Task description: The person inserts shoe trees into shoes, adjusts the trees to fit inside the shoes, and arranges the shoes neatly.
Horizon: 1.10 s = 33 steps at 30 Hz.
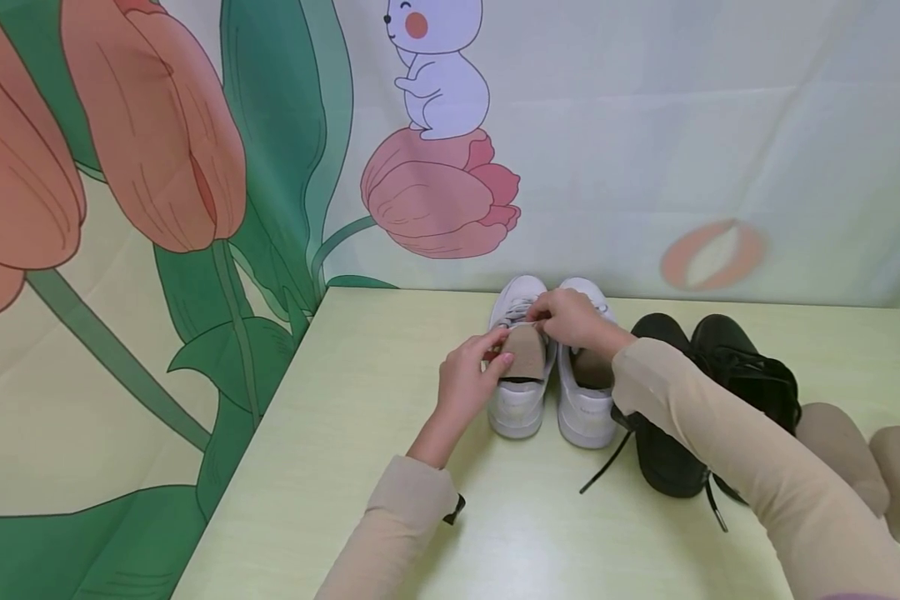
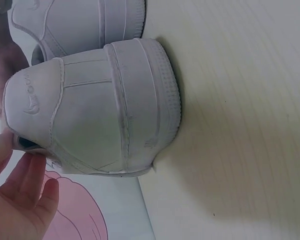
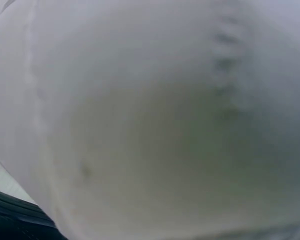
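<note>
A pair of white lace-up sneakers stands side by side on the table, toes toward the backdrop. In the left sneaker (image 1: 516,410) sits a beige shoe insert (image 1: 525,350), its rounded back part showing in the opening. My left hand (image 1: 471,372) pinches the left side of that shoe's collar, thumb over the insert; the left wrist view shows thumb and fingers at the rim beside the heel (image 2: 85,110). With curled fingers, my right hand (image 1: 570,318) pinches the tongue just below the laces. Under my right forearm, the other sneaker (image 1: 587,427) holds a beige insert (image 1: 591,367).
Black lace-up shoes (image 1: 671,462) stand to the right, partly behind my right sleeve, with laces trailing on the table (image 1: 330,467). Two more beige inserts (image 1: 843,454) lie at the far right. A printed tulip backdrop (image 1: 607,150) rises behind the table. A blurred white surface fills the right wrist view.
</note>
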### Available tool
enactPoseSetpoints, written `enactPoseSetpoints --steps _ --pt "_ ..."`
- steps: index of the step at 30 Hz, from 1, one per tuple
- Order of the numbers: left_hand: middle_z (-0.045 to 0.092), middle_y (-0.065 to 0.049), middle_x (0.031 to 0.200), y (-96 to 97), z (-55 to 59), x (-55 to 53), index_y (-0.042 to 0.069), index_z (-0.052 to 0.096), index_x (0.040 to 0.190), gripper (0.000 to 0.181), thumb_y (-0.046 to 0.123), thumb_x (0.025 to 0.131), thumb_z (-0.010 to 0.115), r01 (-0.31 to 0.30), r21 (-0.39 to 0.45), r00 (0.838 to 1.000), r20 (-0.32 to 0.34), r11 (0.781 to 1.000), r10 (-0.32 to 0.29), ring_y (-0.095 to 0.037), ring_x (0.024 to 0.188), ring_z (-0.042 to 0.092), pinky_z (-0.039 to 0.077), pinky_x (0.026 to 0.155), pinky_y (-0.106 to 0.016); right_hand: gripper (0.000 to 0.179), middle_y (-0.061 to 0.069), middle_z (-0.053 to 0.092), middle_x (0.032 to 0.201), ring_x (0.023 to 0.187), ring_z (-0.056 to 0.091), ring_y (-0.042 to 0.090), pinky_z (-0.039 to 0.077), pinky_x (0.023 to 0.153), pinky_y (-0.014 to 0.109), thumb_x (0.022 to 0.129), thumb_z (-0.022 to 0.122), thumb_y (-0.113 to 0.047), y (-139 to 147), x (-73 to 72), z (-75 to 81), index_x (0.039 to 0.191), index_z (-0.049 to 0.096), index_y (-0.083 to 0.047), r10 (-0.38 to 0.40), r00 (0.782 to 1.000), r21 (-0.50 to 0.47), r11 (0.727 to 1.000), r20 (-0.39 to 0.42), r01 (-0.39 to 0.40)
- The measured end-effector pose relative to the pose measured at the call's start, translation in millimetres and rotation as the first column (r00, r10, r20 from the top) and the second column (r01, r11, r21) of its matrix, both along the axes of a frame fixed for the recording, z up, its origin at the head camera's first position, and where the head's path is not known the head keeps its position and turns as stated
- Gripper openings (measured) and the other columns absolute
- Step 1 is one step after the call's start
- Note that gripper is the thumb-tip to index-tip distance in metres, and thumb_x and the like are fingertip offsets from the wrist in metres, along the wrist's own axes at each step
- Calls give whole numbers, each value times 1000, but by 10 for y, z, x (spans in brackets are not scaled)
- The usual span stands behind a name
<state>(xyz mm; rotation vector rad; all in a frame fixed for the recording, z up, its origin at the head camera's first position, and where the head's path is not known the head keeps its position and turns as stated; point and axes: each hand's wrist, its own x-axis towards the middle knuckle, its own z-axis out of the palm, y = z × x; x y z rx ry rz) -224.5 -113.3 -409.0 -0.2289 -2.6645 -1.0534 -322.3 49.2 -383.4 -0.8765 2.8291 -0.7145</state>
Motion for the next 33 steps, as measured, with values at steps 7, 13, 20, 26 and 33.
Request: enactPoseSetpoints --steps 7,13,20,26,33 --pt "64 -6 99 0 -18 -38 19 58 116 33 22 84 60 -1 -5 1000 12 1000 1 -16 88 64 47 72 -36 15 7 65 89 82 57 23 45 76 38 81 57 -5 14 -16 -10 89 70 -8 5 1000 -19 1000 -14 -5" --pt "64 -6 98 -3 -41 -59 18 58 116 33 21 83 60 1 -12 1000 -5 1000 -1 -16 87 64 47 72 -36 17 12 65 94 86 57 26 45 79 40 83 55 -5 0 63 77 94 68 -3 -12 1000 15 1000 4 12" --pt "63 -5 100 13 -46 -67 18 56 117 33 22 85 58 -10 -30 1000 20 999 11 -15 89 62 47 72 -35 17 11 65 95 86 57 25 45 78 39 83 56 -5 3 45 60 94 68 -4 -19 1000 6 1000 6 19" --pt "58 -3 114 105 -46 -9 20 52 122 45 32 80 62 -71 -102 997 -20 992 70 -19 102 55 46 80 -37 16 12 65 95 85 57 25 45 77 38 83 56 -5 10 33 43 93 68 -3 -12 1000 -6 1000 24 12" --pt "55 -2 111 261 -31 34 22 54 118 52 42 72 69 -165 -180 980 -145 970 139 -20 101 50 48 74 -35 15 11 65 95 85 57 24 45 77 38 82 57 -5 18 42 52 93 68 -4 -16 999 -13 1000 29 16"
